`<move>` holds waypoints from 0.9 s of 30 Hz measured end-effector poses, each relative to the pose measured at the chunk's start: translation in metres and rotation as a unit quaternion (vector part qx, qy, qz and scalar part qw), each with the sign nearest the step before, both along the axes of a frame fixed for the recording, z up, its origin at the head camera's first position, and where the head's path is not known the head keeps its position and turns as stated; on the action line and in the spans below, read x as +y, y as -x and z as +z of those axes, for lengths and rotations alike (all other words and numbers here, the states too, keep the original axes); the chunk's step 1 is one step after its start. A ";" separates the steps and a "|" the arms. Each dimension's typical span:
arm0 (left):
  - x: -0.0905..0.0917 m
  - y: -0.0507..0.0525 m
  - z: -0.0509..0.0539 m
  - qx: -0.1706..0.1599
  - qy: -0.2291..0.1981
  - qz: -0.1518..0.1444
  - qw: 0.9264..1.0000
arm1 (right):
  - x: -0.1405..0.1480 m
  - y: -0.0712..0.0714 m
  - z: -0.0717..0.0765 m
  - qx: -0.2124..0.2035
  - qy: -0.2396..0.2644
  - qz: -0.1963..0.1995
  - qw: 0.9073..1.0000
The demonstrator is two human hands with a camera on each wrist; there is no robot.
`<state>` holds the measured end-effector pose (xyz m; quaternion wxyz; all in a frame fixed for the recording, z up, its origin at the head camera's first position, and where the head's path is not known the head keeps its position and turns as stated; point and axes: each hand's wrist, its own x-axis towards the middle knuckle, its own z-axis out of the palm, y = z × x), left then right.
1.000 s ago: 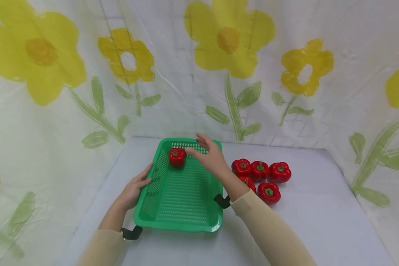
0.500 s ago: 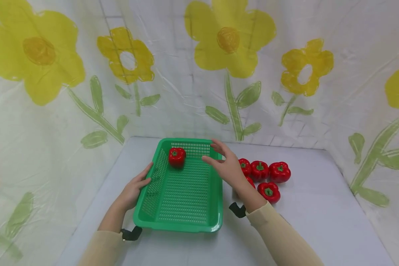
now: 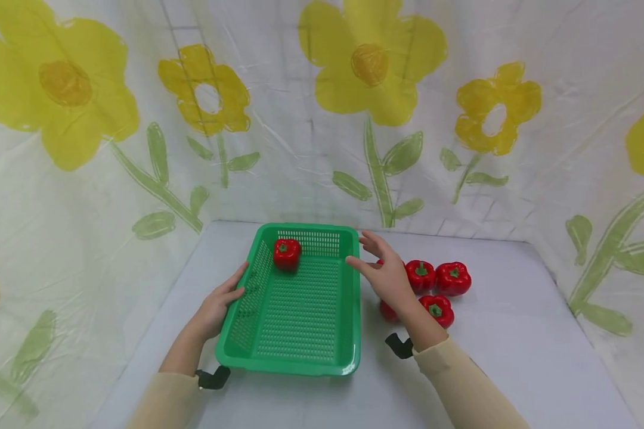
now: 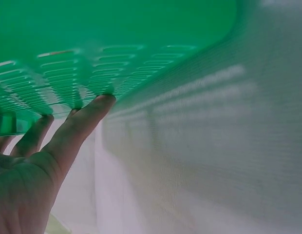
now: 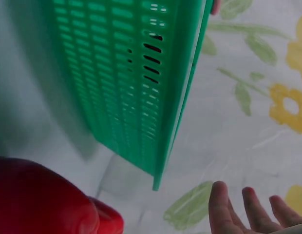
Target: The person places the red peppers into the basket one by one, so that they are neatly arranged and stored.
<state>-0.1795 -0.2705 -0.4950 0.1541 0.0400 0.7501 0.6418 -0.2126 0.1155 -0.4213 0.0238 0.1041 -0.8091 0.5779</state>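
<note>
Withdrawing from the basket [image 3: 287,366], right hand [image 3: 389,279] is empty, fingers loose, now nearer the loose peppers [image 3: 453,280]. Lone pepper [image 3: 287,255] sits inside, far left. Left hand [image 3: 211,310] touches basket side, fingers straight.

The left forearm [image 3: 182,351] angles up and inward from the lower left, its beige sleeve [image 3: 163,399] ending short of the wrist, and the left hand [image 3: 214,307] reaches forward with fingers extended and slightly spread. The right forearm [image 3: 425,326] slants in from the lower right, likewise bare beyond its beige cuff [image 3: 432,353], while the right hand [image 3: 390,280] points forward and leftward, thumb stretched out and parted from loosely bent fingers. In the right wrist view, three fingertips [image 5: 219,191] stand apart.
</note>
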 end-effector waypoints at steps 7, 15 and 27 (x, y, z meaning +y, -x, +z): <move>0.000 0.001 -0.002 0.004 -0.004 -0.005 1.000 | 0.011 -0.006 0.000 0.002 0.003 -0.008 1.000; -0.001 0.002 -0.002 -0.001 -0.003 -0.002 1.000 | 0.025 -0.009 -0.010 0.010 -0.011 -0.019 1.000; 0.000 -0.001 -0.001 0.000 -0.005 0.001 1.000 | 0.050 -0.024 -0.019 -0.003 -0.012 -0.034 0.999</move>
